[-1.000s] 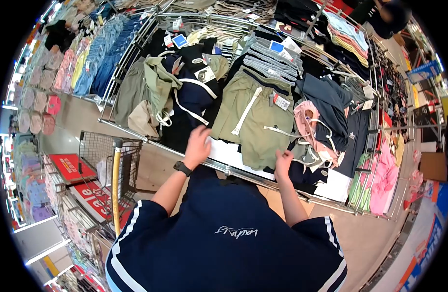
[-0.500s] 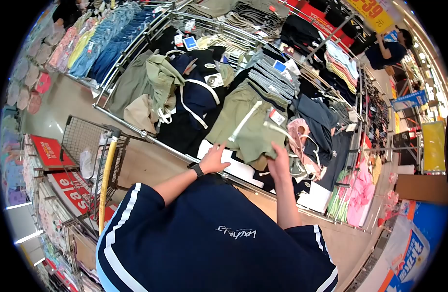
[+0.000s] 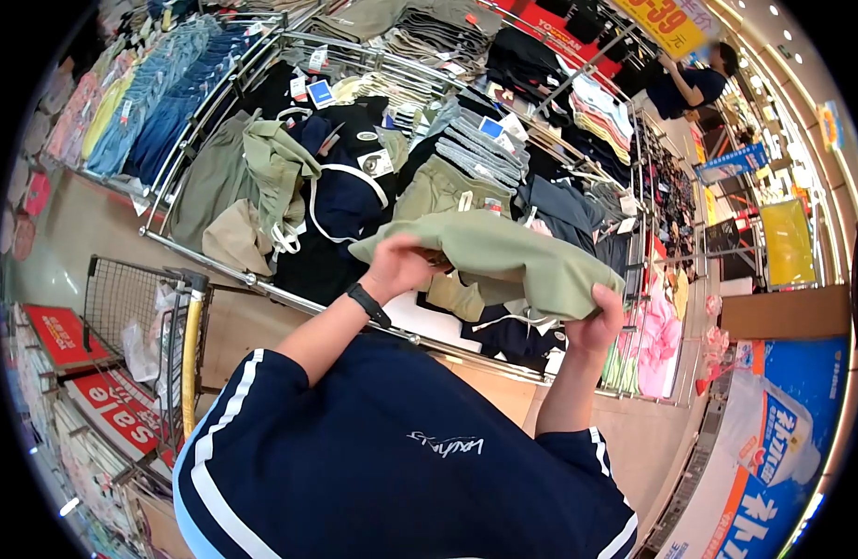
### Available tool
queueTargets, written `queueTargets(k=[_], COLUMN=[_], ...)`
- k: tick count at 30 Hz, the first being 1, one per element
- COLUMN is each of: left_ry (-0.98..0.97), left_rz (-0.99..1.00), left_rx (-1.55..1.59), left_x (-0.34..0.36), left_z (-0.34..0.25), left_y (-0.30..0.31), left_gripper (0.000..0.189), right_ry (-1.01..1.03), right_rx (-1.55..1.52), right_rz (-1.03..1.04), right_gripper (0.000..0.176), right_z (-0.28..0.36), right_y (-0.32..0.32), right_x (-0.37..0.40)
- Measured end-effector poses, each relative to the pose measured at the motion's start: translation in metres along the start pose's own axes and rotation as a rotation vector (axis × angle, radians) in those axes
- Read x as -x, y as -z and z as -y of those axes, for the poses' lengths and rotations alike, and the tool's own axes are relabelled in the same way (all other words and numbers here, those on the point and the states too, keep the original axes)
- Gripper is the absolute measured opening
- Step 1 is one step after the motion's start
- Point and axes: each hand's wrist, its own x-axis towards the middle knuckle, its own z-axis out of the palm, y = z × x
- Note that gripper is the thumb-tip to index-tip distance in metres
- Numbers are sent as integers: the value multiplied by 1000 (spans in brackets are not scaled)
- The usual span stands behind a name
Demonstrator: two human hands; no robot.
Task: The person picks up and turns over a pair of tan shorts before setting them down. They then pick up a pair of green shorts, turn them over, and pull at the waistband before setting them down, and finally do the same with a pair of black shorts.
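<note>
A pair of green shorts (image 3: 531, 256) is stretched between both hands at the middle of the frame, lifted above the clothes on the display. The left hand (image 3: 396, 268) grips the left end of the shorts, its fingers close together and bent around the cloth, with the tips partly hidden. The right hand (image 3: 597, 321) clamps the right end, thumb pressed on top and the other fingers mostly hidden beneath. The cloth bows upward between them. A dark watch (image 3: 367, 305) is on the left wrist.

Just behind the shorts lies another green garment (image 3: 443, 186), with a gray stack (image 3: 485, 149) above it. Navy clothing (image 3: 347, 200) with a white strip lies left of center, and a beige cloth (image 3: 235, 238) lies farther left, near the metal rail (image 3: 308, 296). A shopping cart (image 3: 131, 307) stands at the left, beside a yellow pole (image 3: 192, 354). Jeans (image 3: 173, 88) hang at the upper left. At the upper right, another person (image 3: 685, 90) stands near a yellow sign (image 3: 667, 26).
</note>
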Motion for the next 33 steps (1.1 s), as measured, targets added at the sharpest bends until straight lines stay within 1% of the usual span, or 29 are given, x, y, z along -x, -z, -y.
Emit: queueTargets(k=[2,3,4,5,6,7,8,10,11,12,14,15,16,17,18,20,22,23,24,25,26,28,30,31,32,33], left_ry=[70,63,-25,-78,-133,-155,-176,-195,-191,-187,-157,-131,-106,-76,-55,-6,-3,-3,-6,-26,-83,-200,-160,-163,-161,-156], left_rz=[-247,-416,-579,-587,-592,-591,-591,-562,-533,-501,-438,-419,-399,-358,-340,-310,-277,-261,-247,-330,-307,-302,-188,-164,-191,-217], left_rx=[83,13,-39,-30,-22,-36,-48,-106,-151,-196,-207,-198,-191,-172,-157,-127,-105,-101,-95,-111,-138,-151,-106,-100,-117,-137], left_x=[-3,-10,-17,-22,-25,-26,-27,-23,-19,-16,-16,-16,-16,-13,-16,-17,-13,-8,-3,2,6,10,18,21,23,24], left_z=[-14,-14,-15,-18,-22,-25,-27,-33,-35,-36,-33,-28,-25,-22,-18,-15,-19,-25,-31,-40,-51,-71,-83,-81,-77,-73], left_y=[-23,-18,-6,5,3,0,-2,-25,-38,-48,-62,-75,-91,-108,-110,-110,-111,-117,-125,-143,-147,-144,-134,-136,-133,-129], left_gripper=[52,51,41,38,35,32,30,27,26,24,23,23,24,25,24,22,19,19,18,11,9,10,12,12,14,16], right_ry=[34,31,48,64,84,150,263,377,414,434,481,497,492,480,460,153,-106,-53,-55,0,54,120,189,175,274,227], right_rx=[70,73,140,207,274,416,473,263,233,191,352,722,962,1198,1305,1287,1107,1102,1118,1057,998,936,1026,988,1068,1098], right_rz=[60,57,0,-56,-110,-281,-341,-631,-477,-562,-517,-467,-324,-177,-44,15,39,-44,-52,-65,-79,-211,-99,-59,50,100], right_gripper=[47,41,36,31,27,22,31,32,31,29,32,35,35,44,55,53,40,30,28,27,27,29,32,27,19,16], right_z=[6,9,10,11,12,9,3,3,1,-3,-20,-31,-48,-68,-85,-123,-169,-175,-159,-148,-136,-104,-78,-76,-74,-70], right_y=[-1,-5,-7,-9,-13,-24,-15,-18,2,0,-16,-31,-43,-56,-81,-119,-95,-90,-95,-90,-85,-86,-80,-72,-70,-75], right_x=[7,9,11,13,12,8,5,3,6,6,8,9,12,17,21,24,10,6,4,1,-1,-1,-1,0,-2,-1])
